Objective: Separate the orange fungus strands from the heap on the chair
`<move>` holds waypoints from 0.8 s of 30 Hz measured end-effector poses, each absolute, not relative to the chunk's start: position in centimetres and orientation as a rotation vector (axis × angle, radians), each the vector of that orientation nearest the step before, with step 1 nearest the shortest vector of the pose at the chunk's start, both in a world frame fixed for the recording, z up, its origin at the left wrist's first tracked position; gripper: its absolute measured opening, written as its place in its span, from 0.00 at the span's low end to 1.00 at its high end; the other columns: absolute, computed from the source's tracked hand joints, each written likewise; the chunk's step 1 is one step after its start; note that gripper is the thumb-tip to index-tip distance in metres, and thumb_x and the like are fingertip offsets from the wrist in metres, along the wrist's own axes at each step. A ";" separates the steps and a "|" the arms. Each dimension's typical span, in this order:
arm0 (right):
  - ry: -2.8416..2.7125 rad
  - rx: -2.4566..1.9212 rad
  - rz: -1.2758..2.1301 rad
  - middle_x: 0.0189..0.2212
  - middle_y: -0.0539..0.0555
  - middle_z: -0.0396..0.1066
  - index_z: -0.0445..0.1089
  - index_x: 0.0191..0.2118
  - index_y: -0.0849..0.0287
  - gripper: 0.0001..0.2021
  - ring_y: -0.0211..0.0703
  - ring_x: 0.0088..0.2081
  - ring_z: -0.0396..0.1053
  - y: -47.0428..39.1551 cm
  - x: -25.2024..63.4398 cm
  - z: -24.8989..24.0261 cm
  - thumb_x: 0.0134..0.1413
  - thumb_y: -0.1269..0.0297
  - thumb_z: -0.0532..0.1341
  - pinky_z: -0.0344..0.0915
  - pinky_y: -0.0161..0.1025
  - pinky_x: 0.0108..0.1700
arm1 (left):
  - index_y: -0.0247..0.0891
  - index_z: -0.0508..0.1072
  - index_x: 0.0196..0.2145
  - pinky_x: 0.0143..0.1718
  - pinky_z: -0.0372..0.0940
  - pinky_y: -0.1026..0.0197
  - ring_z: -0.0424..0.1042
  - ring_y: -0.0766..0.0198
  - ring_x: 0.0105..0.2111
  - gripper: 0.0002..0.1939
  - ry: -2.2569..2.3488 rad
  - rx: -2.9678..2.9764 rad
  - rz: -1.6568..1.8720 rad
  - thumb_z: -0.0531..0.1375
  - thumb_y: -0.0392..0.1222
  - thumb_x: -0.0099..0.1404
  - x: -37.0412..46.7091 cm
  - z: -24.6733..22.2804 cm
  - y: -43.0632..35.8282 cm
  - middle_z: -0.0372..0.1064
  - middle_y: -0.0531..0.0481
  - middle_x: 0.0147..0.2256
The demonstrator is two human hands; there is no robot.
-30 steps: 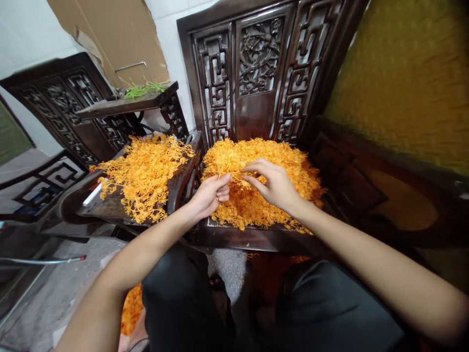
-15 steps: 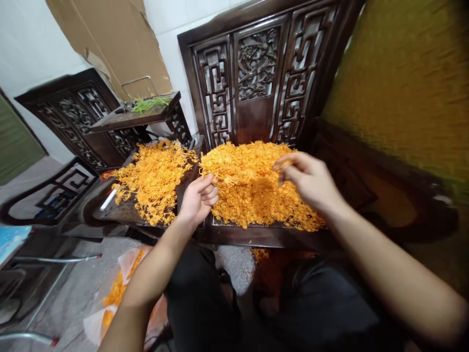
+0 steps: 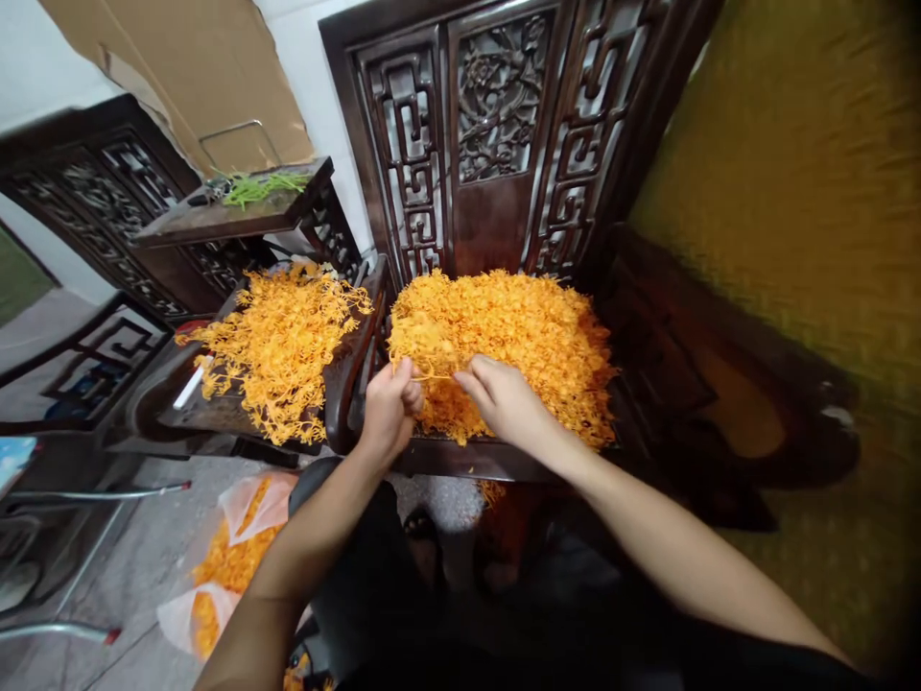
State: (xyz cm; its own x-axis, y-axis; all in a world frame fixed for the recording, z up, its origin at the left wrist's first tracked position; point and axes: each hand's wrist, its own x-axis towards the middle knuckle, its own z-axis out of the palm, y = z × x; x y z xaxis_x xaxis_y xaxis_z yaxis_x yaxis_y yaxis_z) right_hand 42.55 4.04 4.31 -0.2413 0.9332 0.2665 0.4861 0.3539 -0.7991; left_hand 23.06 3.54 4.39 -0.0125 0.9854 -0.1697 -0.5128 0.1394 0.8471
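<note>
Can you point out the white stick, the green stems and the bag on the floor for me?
White stick [image 3: 190,385]: head view, middle of its length.
Green stems [image 3: 253,189]: head view, middle of the bunch.
Bag [image 3: 257,512]: head view, its pale upper flap.

Head-worn view looks forward and steeply down, close in, edges perhaps blurred.

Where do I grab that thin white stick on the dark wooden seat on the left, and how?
Probably pinch the thin white stick across its narrow width, near the end closest to you, coming down from above. That end lies on bare dark wooden seat, while its far end is right by the tangled orange pile.
</note>
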 end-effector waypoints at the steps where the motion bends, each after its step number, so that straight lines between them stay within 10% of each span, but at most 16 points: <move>1: -1.814 -1.291 0.716 0.23 0.51 0.62 0.56 0.24 0.54 0.23 0.42 0.28 0.61 4.8 43.7 4.3 0.67 0.45 0.53 0.60 0.42 0.34 | 0.35 0.65 0.28 0.18 0.40 0.70 0.39 0.77 0.17 0.19 0.906 0.639 1.378 0.70 0.47 0.61 22.1 4.6 4.1 0.40 0.64 0.19; 8: -1.335 -1.208 1.134 0.31 0.54 0.73 0.73 0.39 0.58 0.22 0.40 0.25 0.67 8.3 47.2 3.4 0.58 0.41 0.63 0.68 0.41 0.29 | 0.36 0.64 0.26 0.18 0.39 0.68 0.39 0.74 0.18 0.16 0.728 0.515 1.383 0.66 0.42 0.66 19.7 4.2 6.2 0.33 0.62 0.20; 12: -1.197 -1.130 1.353 0.26 0.47 0.64 0.72 0.52 0.58 0.27 0.35 0.22 0.58 7.3 42.4 1.1 0.61 0.39 0.59 0.56 0.35 0.22 | 0.35 0.64 0.25 0.19 0.39 0.67 0.40 0.73 0.19 0.19 0.652 0.533 1.239 0.69 0.44 0.63 22.1 2.2 6.3 0.35 0.62 0.20; 19: -1.121 -1.125 0.993 0.20 0.45 0.60 0.61 0.28 0.55 0.23 0.34 0.21 0.57 10.5 42.9 -0.4 0.58 0.41 0.64 0.55 0.35 0.23 | 0.35 0.68 0.25 0.19 0.37 0.67 0.37 0.73 0.18 0.18 0.734 0.520 1.232 0.71 0.46 0.60 21.9 1.0 6.6 0.31 0.63 0.19; 24: -0.894 -0.974 0.891 0.17 0.41 0.53 0.60 0.31 0.52 0.19 0.33 0.17 0.50 13.1 46.6 -0.5 0.60 0.46 0.65 0.51 0.36 0.20 | 0.35 0.66 0.24 0.18 0.36 0.66 0.37 0.73 0.18 0.18 0.713 0.505 1.313 0.70 0.44 0.61 21.4 0.9 7.3 0.30 0.62 0.19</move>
